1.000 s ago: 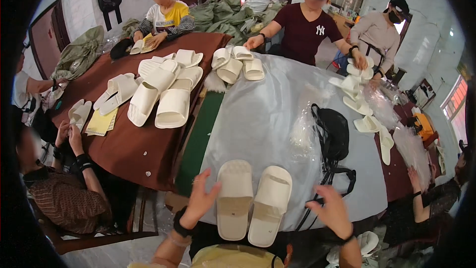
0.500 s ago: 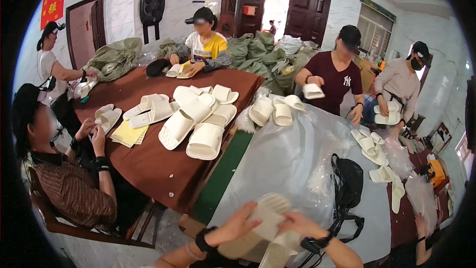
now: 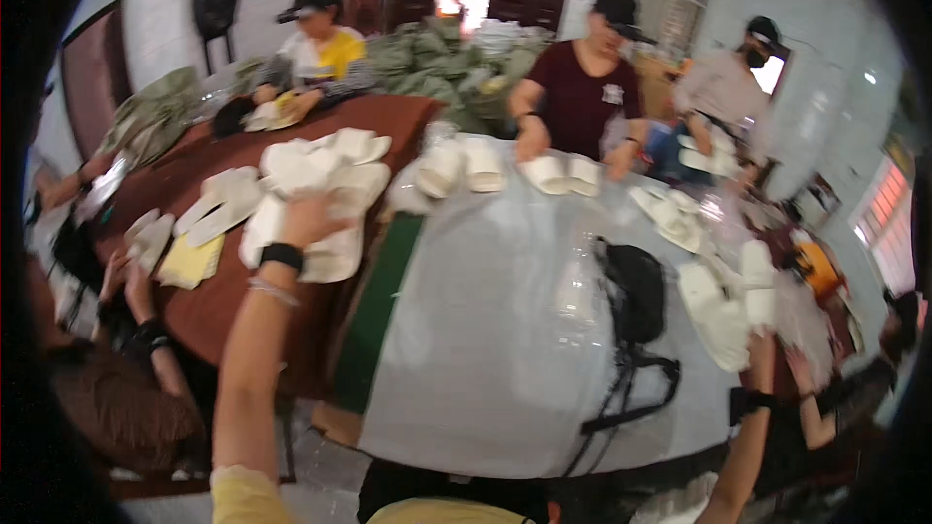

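Note:
My left hand (image 3: 316, 218) reaches over a pile of white slide slippers (image 3: 306, 167) on the brown-covered table. Its blurred fingers look stretched out, lying over the slippers. My right hand (image 3: 762, 342) is at the far right, against the lower end of a narrow-looking white slipper (image 3: 758, 281). Beside that one lies a wider white slipper (image 3: 714, 315). The right fingers are hidden and smeared by motion, so their grip is unclear.
Grey sheeting (image 3: 466, 330) covers the nearer table, with a black drawstring bag (image 3: 633, 291) and clear plastic on it. Yellow cards (image 3: 189, 260) lie at left. Co-workers surround the tables; one in maroon (image 3: 592, 87) handles slippers. Green sacks (image 3: 427, 68) are heaped behind.
My hands have parted from the slippers held together at the near edge: left went to the pile, right to the right side. The view turned right. The maroon-shirted person's slipper is now down on the table.

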